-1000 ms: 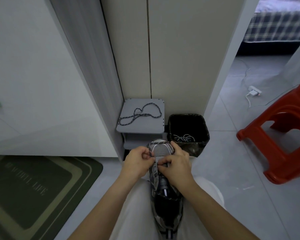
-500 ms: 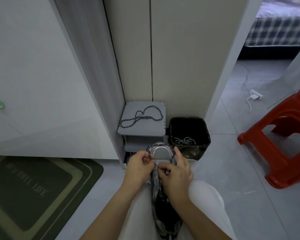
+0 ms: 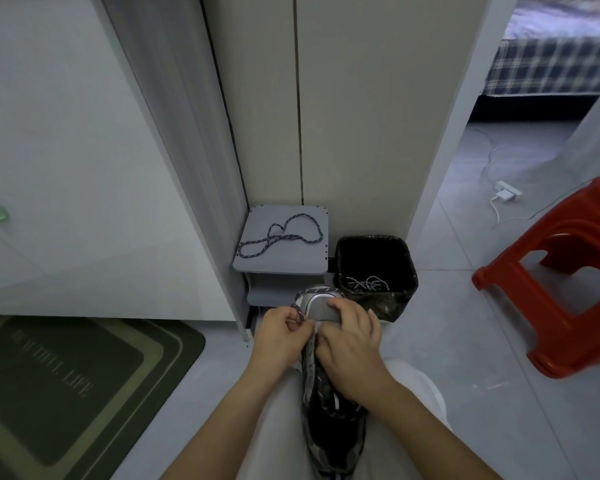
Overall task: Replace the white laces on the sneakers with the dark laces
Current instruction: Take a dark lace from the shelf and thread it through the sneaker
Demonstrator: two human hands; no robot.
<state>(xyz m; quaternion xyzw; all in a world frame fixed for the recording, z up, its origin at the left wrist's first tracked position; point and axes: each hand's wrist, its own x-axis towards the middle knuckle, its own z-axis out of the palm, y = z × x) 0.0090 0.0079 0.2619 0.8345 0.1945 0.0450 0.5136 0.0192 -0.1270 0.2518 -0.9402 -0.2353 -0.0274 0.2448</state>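
Note:
A grey and black sneaker (image 3: 329,403) lies on my lap, toe pointing away from me. My left hand (image 3: 281,336) pinches a loop of dark lace (image 3: 298,312) at the sneaker's left side near the toe. My right hand (image 3: 352,344) curls over the front of the sneaker, fingers on the mesh toe and lace area. Another dark lace (image 3: 279,234) lies coiled on the small grey shelf (image 3: 312,261). White laces (image 3: 366,283) sit inside the black bin (image 3: 406,268).
A red plastic stool (image 3: 555,282) stands on the floor to the right. A green doormat (image 3: 66,386) lies at the lower left. A white door and cabinet panels rise ahead. A charger with cable (image 3: 504,195) lies on the far floor.
The view has shifted slightly. My right hand's fingers moved forward over the sneaker's toe. My left hand keeps pinching the dark lace at the left side.

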